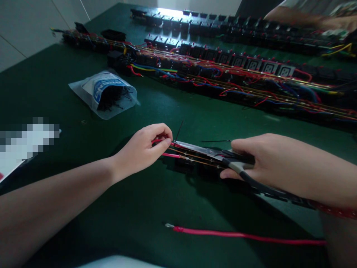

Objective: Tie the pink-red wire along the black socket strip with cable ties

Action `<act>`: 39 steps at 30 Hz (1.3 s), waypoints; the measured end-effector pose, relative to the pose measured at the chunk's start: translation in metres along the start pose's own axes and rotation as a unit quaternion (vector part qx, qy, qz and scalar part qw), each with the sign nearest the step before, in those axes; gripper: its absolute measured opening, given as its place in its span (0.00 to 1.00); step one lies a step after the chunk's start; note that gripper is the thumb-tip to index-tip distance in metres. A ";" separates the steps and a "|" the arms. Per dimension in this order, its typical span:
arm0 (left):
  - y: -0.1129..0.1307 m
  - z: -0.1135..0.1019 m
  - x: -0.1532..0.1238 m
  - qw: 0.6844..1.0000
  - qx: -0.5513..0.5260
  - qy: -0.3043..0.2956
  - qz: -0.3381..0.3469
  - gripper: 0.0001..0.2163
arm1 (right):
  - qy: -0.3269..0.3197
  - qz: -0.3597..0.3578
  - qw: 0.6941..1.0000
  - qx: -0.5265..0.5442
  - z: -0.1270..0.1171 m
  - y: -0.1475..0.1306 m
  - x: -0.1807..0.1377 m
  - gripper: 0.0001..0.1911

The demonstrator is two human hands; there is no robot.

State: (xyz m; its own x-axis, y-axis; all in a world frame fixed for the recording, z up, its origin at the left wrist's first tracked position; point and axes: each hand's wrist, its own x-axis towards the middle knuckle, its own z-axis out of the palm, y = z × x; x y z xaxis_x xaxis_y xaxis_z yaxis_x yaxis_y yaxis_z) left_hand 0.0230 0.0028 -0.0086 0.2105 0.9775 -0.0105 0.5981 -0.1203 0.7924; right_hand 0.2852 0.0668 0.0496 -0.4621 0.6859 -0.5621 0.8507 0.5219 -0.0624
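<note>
My right hand (279, 163) is wrapped around the grey-and-black handles of a pair of scissors (237, 165). Their blades point left, lying along a strip of sockets with bare metal rods (199, 159), and the tips reach my left fingers. Thumb and forefinger of my left hand (154, 143) pinch red wires (170, 155) at the strip's left end. Beside those fingertips a thin black cable tie (179, 131) sticks up. A second black cable tie (216, 141) juts out left of my right thumb. My right palm hides part of the strip.
An opened plastic bag of black cable ties (111, 100) lies at the left. Long wired socket strips (217, 70) run across the back. In front lies a thick red cable (237, 235) with a metal lug. Another person's arm (301, 15) is at the far right.
</note>
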 end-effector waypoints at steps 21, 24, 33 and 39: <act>-0.001 0.000 0.001 1.000 0.001 0.003 -0.005 0.08 | 0.025 0.007 1.000 -0.015 0.003 0.002 -0.001 0.27; 0.000 0.000 0.000 1.000 0.001 0.002 -0.007 0.08 | 0.022 0.007 1.000 -0.006 0.002 0.001 -0.002 0.27; -0.002 0.000 0.000 1.000 0.004 -0.002 -0.007 0.08 | -0.022 0.023 0.996 0.079 0.001 0.001 -0.003 0.31; -0.001 -0.001 0.001 1.000 0.010 -0.003 -0.008 0.08 | -0.021 0.021 0.996 0.080 0.003 0.001 -0.003 0.31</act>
State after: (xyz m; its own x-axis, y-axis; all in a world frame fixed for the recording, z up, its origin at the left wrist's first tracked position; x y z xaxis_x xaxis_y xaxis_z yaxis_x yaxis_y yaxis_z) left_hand 0.0221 0.0039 -0.0091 0.2055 0.9783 -0.0276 0.6164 -0.1075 0.7800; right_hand 0.2880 0.0641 0.0489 -0.4176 0.6821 -0.6003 0.8994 0.4042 -0.1665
